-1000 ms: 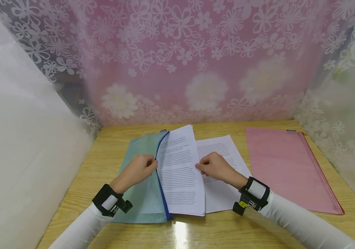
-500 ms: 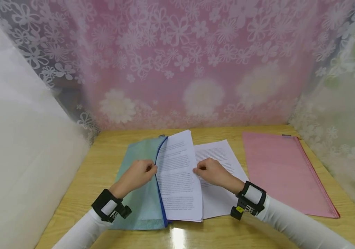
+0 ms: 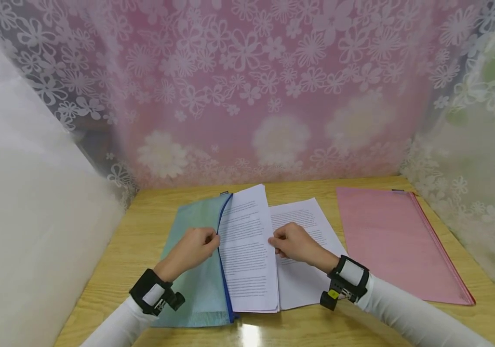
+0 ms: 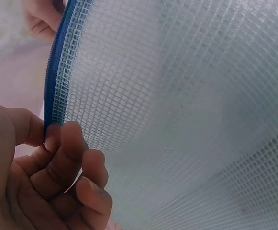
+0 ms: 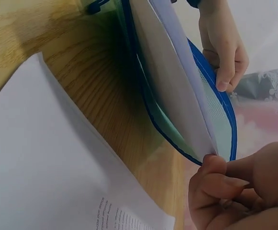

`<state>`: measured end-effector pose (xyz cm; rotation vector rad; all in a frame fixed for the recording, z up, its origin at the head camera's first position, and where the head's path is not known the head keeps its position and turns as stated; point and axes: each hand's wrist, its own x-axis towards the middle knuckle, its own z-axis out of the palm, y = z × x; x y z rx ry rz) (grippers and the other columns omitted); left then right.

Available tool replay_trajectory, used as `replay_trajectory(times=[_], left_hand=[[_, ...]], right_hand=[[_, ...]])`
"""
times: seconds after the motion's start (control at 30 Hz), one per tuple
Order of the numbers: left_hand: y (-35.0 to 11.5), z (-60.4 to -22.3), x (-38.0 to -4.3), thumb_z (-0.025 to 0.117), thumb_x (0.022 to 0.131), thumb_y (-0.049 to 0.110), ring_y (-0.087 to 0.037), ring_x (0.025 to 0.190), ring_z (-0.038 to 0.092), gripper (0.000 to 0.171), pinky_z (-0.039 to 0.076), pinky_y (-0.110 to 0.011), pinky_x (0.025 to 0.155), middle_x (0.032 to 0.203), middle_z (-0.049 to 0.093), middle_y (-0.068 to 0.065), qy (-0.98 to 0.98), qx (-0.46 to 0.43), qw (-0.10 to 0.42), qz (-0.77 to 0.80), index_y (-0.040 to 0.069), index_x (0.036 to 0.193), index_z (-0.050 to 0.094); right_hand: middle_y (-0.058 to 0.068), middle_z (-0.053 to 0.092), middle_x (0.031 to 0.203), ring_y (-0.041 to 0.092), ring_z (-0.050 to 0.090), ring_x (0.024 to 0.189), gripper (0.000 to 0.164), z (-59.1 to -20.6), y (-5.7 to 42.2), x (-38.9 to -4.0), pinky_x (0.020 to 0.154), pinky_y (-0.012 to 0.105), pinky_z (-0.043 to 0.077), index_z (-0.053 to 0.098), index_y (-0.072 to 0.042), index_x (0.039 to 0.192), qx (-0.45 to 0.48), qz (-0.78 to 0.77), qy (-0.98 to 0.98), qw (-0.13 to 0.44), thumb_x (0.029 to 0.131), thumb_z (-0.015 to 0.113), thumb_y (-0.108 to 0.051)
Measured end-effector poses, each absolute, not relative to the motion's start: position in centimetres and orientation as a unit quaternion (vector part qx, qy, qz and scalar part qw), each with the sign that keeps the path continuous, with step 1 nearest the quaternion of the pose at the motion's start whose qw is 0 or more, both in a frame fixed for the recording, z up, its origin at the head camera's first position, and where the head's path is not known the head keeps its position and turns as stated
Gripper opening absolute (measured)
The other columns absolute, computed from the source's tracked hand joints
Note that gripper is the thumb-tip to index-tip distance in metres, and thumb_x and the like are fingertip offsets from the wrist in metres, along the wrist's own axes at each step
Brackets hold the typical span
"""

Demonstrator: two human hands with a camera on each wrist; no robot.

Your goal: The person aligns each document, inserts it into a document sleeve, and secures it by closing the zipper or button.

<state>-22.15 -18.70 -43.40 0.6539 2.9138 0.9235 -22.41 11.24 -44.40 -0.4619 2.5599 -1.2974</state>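
My left hand [image 3: 193, 248] pinches the blue zipper edge of a green mesh zip pouch [image 3: 186, 284], lifting its upper layer. In the left wrist view the thumb and forefinger meet on the blue zipper [image 4: 55, 76]. The right hand [image 3: 297, 243] pinches the right edge of a stack of printed paper [image 3: 247, 250], whose left part sits inside the pouch's mouth. From the right wrist view, the paper stack [image 5: 177, 72] stands between the pouch's two parted blue edges, with my right fingertips [image 5: 213, 163] at its corner.
Another printed paper stack [image 3: 310, 221] lies on the wooden table [image 3: 130, 231] under my right hand. To the right is a pink zip pouch [image 3: 394, 246], lying flat. A pink flowered curtain [image 3: 247, 96] hangs behind the table, with pale sheeting [image 3: 26, 193] at the left.
The held paper stack and my right hand have shifted slightly left, toward the green pouch. My left hand keeps its pinch on the zipper edge. The whole view has tilted slightly upward.
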Motion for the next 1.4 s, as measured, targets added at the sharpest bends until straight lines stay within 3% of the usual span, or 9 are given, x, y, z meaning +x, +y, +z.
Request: replay_trajectory(times=[1.17,1.3,1.4], left_hand=[[-17.3,-43.5,-21.9,0.056,0.104,0.018,-0.004,0.049,0.041,0.032,0.031,-0.021,0.048,0.059,0.044,0.008,0.926,0.221,0.019,0.304,0.017,0.072,0.057],[-17.2,-43.4,-22.0,0.056,0.104,0.017,-0.003,0.049,0.041,0.032,0.031,-0.021,0.048,0.059,0.044,0.008,0.925,0.227,0.018,0.305,0.016,0.072,0.056],[-17.1,-43.4,-22.0,0.055,0.104,0.017,-0.003,0.049,0.040,0.032,0.030,-0.021,0.048,0.059,0.043,0.008,0.923,0.229,0.015,0.307,0.016,0.072,0.056]], right_hand=[[0.006,0.067,0.064,0.007,0.056,0.050,0.026,-45.0,8.0,-22.3,0.048,0.020,0.044,0.074,-0.006,0.079,-0.153,-0.505,0.832,0.170,0.101,0.065,-0.014],[0.011,0.068,0.066,0.008,0.056,0.048,0.026,-44.9,7.5,-22.6,0.048,0.020,0.046,0.074,-0.005,0.078,-0.158,-0.509,0.828,0.176,0.101,0.064,-0.013],[0.007,0.066,0.062,0.008,0.055,0.047,0.029,-44.9,7.2,-22.8,0.046,0.019,0.044,0.072,-0.005,0.074,-0.174,-0.503,0.830,0.169,0.101,0.063,-0.012]])
